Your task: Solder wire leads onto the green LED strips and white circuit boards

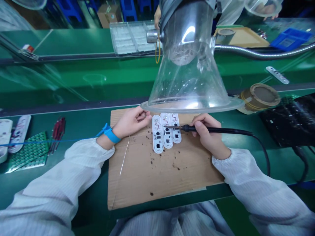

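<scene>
My right hand [208, 132] grips a soldering iron [197, 128] like a pen, its tip pointing left over the middle one of three white oval circuit boards [168, 139]. The boards lie side by side on a cardboard sheet [137, 183], with small black chips and thin red wires on them. Pinched between the fingers of my left hand [134, 122] is a thin solder wire [124, 155], whose loose length trails down across the cardboard. That hand rests just left of the boards, wearing a blue wrist strap [112, 133].
A clear fume-extractor hood [189, 78] hangs low over the boards. To the left lie green circuit panels [29, 154], red wire bundles [57, 135] and more white boards [21, 132]. At right stand a cardboard roll [258, 96] and a black box [290, 118]. Another person's hand [157, 16] shows beyond the divider.
</scene>
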{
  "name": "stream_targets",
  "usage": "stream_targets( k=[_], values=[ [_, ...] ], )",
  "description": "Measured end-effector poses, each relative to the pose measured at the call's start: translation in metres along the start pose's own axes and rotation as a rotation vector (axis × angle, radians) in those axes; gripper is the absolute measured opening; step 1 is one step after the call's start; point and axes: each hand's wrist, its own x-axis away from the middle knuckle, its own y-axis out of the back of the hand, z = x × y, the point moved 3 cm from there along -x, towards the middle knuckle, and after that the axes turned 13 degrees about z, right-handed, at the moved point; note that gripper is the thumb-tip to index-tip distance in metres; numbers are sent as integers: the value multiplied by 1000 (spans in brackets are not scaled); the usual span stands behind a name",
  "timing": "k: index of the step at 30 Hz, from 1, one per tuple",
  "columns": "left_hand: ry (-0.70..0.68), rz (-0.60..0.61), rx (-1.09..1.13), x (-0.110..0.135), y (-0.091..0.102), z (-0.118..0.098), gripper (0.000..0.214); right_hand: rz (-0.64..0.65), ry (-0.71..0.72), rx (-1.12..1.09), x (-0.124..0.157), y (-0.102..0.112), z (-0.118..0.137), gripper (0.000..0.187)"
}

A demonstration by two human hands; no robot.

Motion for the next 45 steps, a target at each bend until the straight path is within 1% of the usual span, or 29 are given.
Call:
stream_targets(
  k=[5, 11, 14, 17, 22, 27, 30, 36, 41, 45],
  values=[
    [-5, 37, -40, 0, -2, 3, 11, 2, -16, 83, 1, -1, 2, 29],
    [5, 94, -27, 2, -8, 7, 15, 8, 0, 112, 0, 1, 2, 27],
    [4, 80, -17, 2, -7, 6, 18, 11, -10, 115, -1, 1, 3, 29],
    [-24, 40, -33, 2, -4, 2, 19, 19, -2, 111, -1, 0, 3, 31],
    [-40, -26, -68, 1, 0, 0, 19, 19, 16, 106, -1, 1, 4, 28],
    [-44, -8, -70, 1, -1, 0, 21, 13, -7, 112, -1, 1, 5, 31],
    [-51, -9, -56, 1, 0, -3, 18, -3, -12, 98, 0, 1, 4, 31],
    [-93, -5, 50, 2, -2, -5, 11, -34, 15, 25, 2, 3, 2, 27],
    [-34, 27, 74, 7, -5, 6, 8, -32, 22, 11, 3, 3, 4, 27],
    [-19, 43, 37, 8, -4, 5, 9, -15, 26, 4, 3, 1, 7, 27]
  ],
)
